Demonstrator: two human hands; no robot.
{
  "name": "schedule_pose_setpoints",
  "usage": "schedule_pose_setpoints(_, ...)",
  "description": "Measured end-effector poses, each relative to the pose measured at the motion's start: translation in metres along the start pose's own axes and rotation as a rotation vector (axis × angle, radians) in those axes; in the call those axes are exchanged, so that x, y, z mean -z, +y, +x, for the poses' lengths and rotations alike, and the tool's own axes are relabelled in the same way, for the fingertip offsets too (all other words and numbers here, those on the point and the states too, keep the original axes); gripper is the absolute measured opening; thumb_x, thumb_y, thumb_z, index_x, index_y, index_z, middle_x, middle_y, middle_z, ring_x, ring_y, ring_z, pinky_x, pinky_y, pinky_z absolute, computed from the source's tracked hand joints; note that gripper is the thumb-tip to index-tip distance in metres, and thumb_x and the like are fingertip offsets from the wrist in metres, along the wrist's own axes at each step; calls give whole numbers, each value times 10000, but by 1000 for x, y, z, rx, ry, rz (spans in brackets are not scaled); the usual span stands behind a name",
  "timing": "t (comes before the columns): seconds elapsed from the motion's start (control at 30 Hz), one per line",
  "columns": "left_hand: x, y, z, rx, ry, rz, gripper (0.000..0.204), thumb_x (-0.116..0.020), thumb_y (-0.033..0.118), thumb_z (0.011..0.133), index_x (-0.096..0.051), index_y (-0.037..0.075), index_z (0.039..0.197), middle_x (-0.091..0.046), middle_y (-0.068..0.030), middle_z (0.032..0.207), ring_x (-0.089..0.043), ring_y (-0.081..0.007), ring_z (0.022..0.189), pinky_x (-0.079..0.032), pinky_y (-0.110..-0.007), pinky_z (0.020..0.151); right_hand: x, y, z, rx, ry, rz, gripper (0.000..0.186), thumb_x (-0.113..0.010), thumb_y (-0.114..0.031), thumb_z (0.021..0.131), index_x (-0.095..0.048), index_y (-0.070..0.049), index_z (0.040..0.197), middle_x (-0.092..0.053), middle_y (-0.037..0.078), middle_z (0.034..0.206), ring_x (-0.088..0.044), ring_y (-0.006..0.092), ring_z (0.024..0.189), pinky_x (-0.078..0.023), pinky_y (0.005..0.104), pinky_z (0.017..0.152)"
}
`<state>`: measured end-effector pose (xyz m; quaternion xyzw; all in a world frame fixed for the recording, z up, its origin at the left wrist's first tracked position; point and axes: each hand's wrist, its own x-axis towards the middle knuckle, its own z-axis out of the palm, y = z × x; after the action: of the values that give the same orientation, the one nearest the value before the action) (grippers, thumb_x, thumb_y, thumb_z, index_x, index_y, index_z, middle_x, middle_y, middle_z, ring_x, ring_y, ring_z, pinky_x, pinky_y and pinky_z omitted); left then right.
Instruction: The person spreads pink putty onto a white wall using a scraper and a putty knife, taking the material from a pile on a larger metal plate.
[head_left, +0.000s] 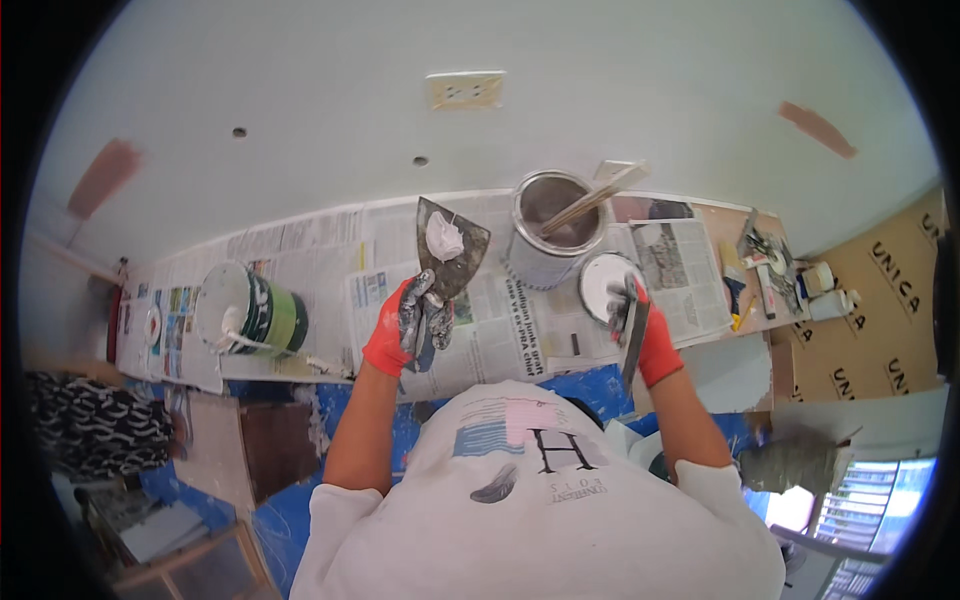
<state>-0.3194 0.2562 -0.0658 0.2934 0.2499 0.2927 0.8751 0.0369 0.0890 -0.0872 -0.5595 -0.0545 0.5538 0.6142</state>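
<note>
My left hand (405, 325), in a red glove with a smeared dark palm, is closed round the handle of a wide putty knife (462, 265). The knife's blade points toward the wall and carries a lump of pale pinkish putty (443, 238). In my right hand (655, 345), gloved the same way, is a second flat-bladed scraper (634, 340), seen nearly edge-on and somewhat blurred. Just beyond that hand lies a round white lid (600, 290). Farther back stands an open metal can (545, 270) with greyish-brown contents and flat stirring sticks (600, 195) leaning in it.
Newspaper (385, 290) covers the worktop along the wall. A green pail (268, 318) stands at left. Brushes, small tools (765, 275) and white bottles (832, 303) lie at right, beside brown cardboard (880, 310). The wall has a masked outlet (466, 90) and reddish-brown patches (818, 130).
</note>
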Motion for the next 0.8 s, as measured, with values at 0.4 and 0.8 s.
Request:
schedule_pose_setpoints(0.4,53,-10,-48,-29,-96,-375,422,-427,486,999,-573,92,959,-552,-104,611,-502,-247,454,-399,-395,413,23,-6,-59,5,-192,-395,556,-710,-63,824,-522,-21,1346,-653,63,1011,-661,169,942,-536,310,860)
schedule_pose_setpoints(0.8,36,-17,-92,-117,180,-230,449,-406,540,998,-518,110,938,-530,-64,691,-526,-231,539,-447,-384,482,-254,84,-54,1482,-422,-621,258,-713,-49,824,-679,-33,1079,-674,177,1005,-676,339,825,-561,374,722)
